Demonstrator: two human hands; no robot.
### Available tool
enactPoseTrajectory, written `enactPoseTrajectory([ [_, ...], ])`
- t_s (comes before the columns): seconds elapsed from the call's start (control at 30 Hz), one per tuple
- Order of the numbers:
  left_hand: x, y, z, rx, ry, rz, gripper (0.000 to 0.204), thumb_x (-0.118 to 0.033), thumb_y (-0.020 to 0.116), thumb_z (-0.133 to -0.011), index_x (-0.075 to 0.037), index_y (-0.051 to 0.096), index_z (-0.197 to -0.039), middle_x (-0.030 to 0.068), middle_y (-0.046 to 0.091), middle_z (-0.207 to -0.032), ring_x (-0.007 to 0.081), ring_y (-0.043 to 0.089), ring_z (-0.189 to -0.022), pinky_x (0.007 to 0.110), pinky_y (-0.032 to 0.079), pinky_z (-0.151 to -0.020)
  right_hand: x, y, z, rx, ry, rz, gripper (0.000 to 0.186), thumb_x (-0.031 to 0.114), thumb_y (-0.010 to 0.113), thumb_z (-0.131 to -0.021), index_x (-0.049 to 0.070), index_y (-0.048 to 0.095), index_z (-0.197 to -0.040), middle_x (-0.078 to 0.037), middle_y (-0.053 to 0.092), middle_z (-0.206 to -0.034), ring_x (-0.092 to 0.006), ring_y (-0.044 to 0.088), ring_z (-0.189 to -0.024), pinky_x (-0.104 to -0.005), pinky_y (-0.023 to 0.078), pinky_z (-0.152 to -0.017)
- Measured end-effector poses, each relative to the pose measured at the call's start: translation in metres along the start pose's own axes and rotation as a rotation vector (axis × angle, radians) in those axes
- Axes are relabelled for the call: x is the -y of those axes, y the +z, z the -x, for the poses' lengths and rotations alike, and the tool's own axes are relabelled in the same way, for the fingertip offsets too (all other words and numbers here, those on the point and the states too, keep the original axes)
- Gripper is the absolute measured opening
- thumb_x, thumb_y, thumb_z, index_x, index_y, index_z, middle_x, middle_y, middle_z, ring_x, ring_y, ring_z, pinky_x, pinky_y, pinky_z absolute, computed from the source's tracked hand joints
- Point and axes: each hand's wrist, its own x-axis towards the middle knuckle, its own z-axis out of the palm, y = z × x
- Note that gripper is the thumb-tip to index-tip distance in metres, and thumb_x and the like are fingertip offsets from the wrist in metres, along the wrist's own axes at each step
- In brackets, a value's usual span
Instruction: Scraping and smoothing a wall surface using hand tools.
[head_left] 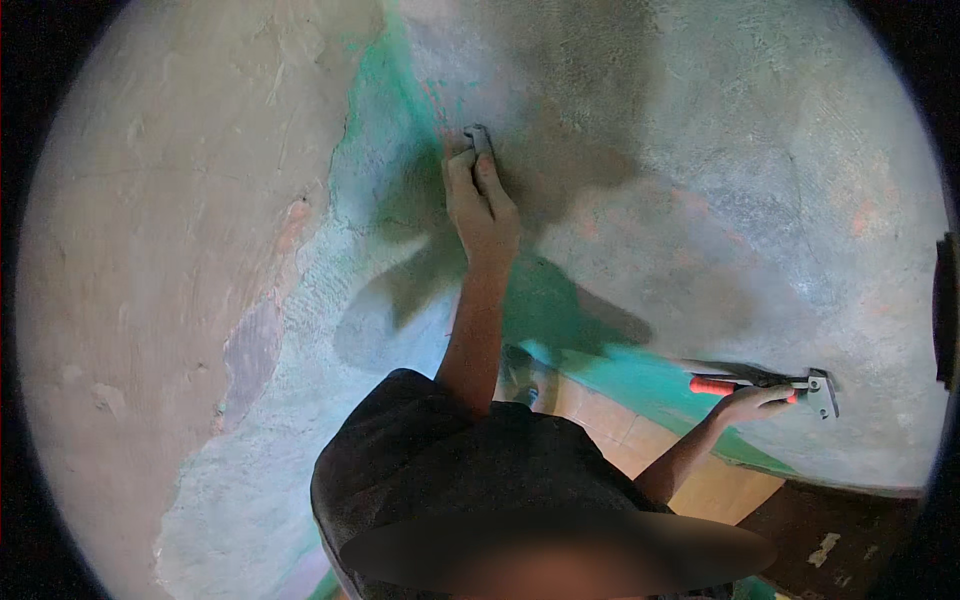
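Note:
My left hand [483, 215] is raised against the wall [720, 130]. Its fingers pinch a small grey piece with a hooked top [480, 138]; its kind is unclear. The piece is at the wall, beside a green painted strip. Lower and to the right, my right hand [755, 404] is closed around a wall scraper [712, 385] with a red and black handle. The scraper's pale metal head points right, close to the wall, its dark edge upright. I cannot tell whether that edge touches the surface.
Patchy plaster shows grey, green and orange marks, with a beige layer [130, 250] on the left ending in a ragged edge. Below are floor tiles [600, 410], a shoe [525, 378], and a dark brown surface [830, 535] at lower right. My shadow falls across the wall.

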Motion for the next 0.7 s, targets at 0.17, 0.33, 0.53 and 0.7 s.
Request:
enactPoseTrajectory([
  [0.17,0.016,0.015,0.041,-0.044,0.028,-0.025,0.029,-0.021,0.043,-0.102,0.006,0.053,-0.104,0.0201,0.055,-0.100,0.0339,0.054,-0.090,0.040,0.043,-0.083,-0.018,-0.016,-0.010,0.090,0.076,-0.035,0.057,0.040,0.044,-0.103,-0.009,0.043,-0.131,-0.016,0.053,-0.117,-0.0188,0.050,-0.094,-0.0328,0.045,-0.084],
  [0.33,0.067,0.008,0.147,0.338,-0.346,0.026,0.034,-0.027,0.043,-0.102,0.006,0.052,-0.103,0.0179,0.056,-0.093,0.0284,0.056,-0.088,0.038,0.043,-0.081,-0.019,-0.020,-0.009,0.147,0.023,-0.045,0.044,0.040,0.044,-0.104,0.000,0.048,-0.121,-0.001,0.048,-0.092,-0.0123,0.043,-0.077,-0.0266,0.039,-0.071],
  [0.53,0.000,0.018,0.089,0.100,-0.228,0.125,0.037,-0.032,0.053,-0.099,0.005,0.054,-0.103,0.0140,0.061,-0.087,0.0183,0.056,-0.076,0.034,0.047,-0.069,-0.030,-0.036,-0.017,0.261,0.111,-0.039,0.034,0.034,0.042,-0.105,0.002,0.050,-0.114,-0.002,0.048,-0.093,-0.0122,0.042,-0.084,-0.0271,0.039,-0.076],
  [0.7,-0.068,0.035,0.061,0.079,-0.247,0.313,0.035,-0.031,0.056,-0.098,0.003,0.057,-0.098,0.0096,0.061,-0.079,0.0156,0.056,-0.068,0.030,0.047,-0.062,-0.014,-0.035,-0.014,0.232,0.031,0.055,0.030,0.029,0.042,-0.105,0.001,0.052,-0.109,-0.002,0.049,-0.087,-0.0120,0.043,-0.079,-0.0279,0.040,-0.070],
])
